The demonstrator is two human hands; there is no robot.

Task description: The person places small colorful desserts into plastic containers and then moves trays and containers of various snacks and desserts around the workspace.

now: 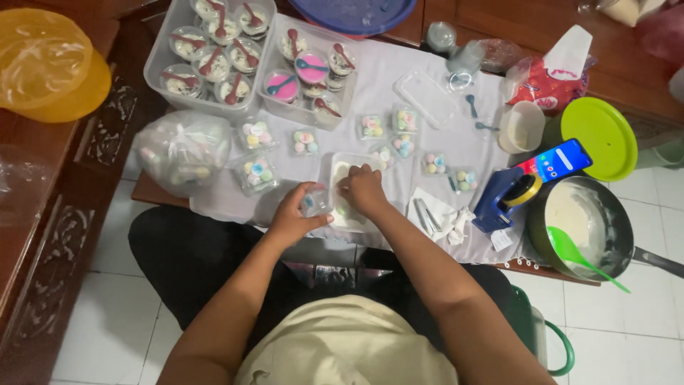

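My left hand (293, 216) grips a small clear plastic box (314, 203) at the near edge of a low table covered with a white cloth (427, 128). My right hand (362, 189) reaches into a white rectangular tray (343, 162) just right of that box, fingers pinched together over pale round sweets; what it pinches is hidden. Several small clear boxes of pastel sweets (305, 142) lie on the cloth beyond both hands.
Two clear tubs of dessert cups with spoons (212, 53) stand at the back left, beside a plastic bag of filled boxes (184, 151). Right of my hands are a blue tape dispenser (502, 199), a phone (559, 160), a green-lidded container (602, 137) and a pan with a green spatula (584, 221).
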